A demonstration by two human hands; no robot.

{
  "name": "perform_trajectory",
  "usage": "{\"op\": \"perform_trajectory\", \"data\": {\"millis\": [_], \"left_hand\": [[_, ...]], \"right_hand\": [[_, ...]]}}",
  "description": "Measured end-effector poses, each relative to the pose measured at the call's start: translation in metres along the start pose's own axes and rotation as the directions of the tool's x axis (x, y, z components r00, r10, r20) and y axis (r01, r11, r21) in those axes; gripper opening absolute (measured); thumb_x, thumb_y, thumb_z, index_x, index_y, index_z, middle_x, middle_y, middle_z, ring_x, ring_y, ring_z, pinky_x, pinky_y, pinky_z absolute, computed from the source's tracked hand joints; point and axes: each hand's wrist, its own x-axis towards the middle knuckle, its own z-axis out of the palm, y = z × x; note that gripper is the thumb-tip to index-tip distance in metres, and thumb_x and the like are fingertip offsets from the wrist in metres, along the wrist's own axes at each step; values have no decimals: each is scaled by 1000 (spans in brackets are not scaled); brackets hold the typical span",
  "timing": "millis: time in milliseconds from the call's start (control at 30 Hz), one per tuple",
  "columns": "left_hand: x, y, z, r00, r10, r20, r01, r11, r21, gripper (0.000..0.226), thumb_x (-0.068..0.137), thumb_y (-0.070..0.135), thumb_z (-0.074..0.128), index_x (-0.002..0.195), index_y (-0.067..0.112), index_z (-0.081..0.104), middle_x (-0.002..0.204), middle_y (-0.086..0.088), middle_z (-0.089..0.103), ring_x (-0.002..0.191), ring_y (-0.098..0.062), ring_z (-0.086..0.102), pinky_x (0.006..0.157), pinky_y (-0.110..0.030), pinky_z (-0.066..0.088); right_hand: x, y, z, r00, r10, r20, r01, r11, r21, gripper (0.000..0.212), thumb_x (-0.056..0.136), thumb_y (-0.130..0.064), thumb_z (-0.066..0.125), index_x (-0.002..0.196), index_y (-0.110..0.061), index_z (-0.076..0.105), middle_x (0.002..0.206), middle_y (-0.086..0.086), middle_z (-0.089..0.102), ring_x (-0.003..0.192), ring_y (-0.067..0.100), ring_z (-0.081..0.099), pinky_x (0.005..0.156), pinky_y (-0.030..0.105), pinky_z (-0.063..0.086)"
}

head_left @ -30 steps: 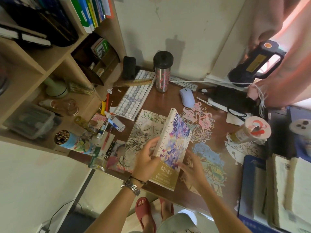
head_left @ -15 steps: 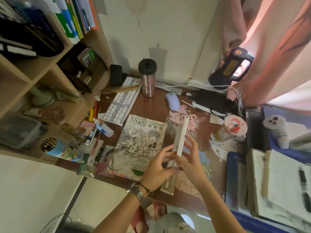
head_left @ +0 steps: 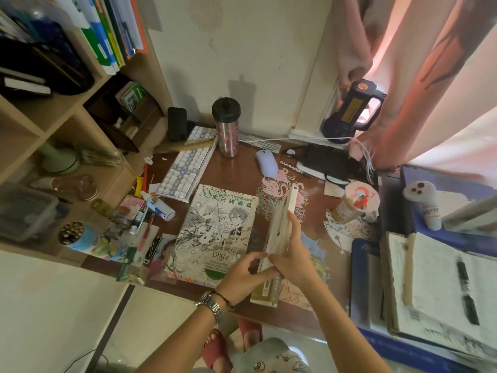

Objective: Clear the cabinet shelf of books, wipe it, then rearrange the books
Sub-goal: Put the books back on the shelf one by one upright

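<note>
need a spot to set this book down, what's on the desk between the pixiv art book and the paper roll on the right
In the head view, the held book and right hand hang over that stretch; under them lie paper cutouts on the brown desk.

Both your forearms reach forward, close together. Your left hand (head_left: 243, 274), a watch on its wrist, pinches with curled fingers; your right hand (head_left: 291, 255) has fingers wrapped in a grip.

The paperback book (head_left: 279, 232) is turning edge-on — its flowered cover no longer showing — as both hands (head_left: 291, 261) are gripping it beside the line-art manga book (head_left: 217, 232).
</note>
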Motion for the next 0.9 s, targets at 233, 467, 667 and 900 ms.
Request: {"op": "perform_trajectory", "data": {"millis": [233, 467, 667, 900], "left_hand": [[-4, -7, -19, 1000, -15, -5, 15, 998, 63, 70, 69, 64, 68, 129, 34, 49, 134, 16, 47, 123, -5, 42, 101, -27, 37], [-5, -11, -31, 1000, 4, -25, -1, 995, 103, 50, 83, 43, 68, 128, 32, 49, 137, 12, 47, 129, -9, 43, 104, -30, 37], [-6, -3, -30, 999, 25, -41, -20, 994, 106, 57, 85, 44, 64, 136, 31, 42, 142, 7, 44, 129, -13, 43, 106, -35, 38], [-16, 18, -37, 996, 38, -77, -47, 992, -115, 77, 81, 46, 65, 145, 37, 23, 151, 3, 29, 136, -22, 35, 108, -43, 31]], "right_hand": [[3, -4, 11, 995, 16, -97, -18, 1000, -20, 98, 82, 15, 50, 150, -32, -2, 69, 5, 54, 46, 15, 48, 38, 22, 35], [-7, 7, 0, 988, 21, -152, -19, 1000, 11, 92, 80, 17, 41, 151, -29, 5, 88, 30, 62, 56, 27, 48, 47, 37, 38], [-25, 4, -31, 991, -61, -119, 80, 984, 158, 92, 80, 16, 49, 144, -42, 19, 107, -10, 58, 87, 29, 63, 72, 59, 54], [-43, -30, -61, 980, -197, -1, 173, 858, 483, 86, 84, 18, 53, 134, -50, 35, 128, 1, 58, 107, 34, 64, 74, 52, 58]]}}
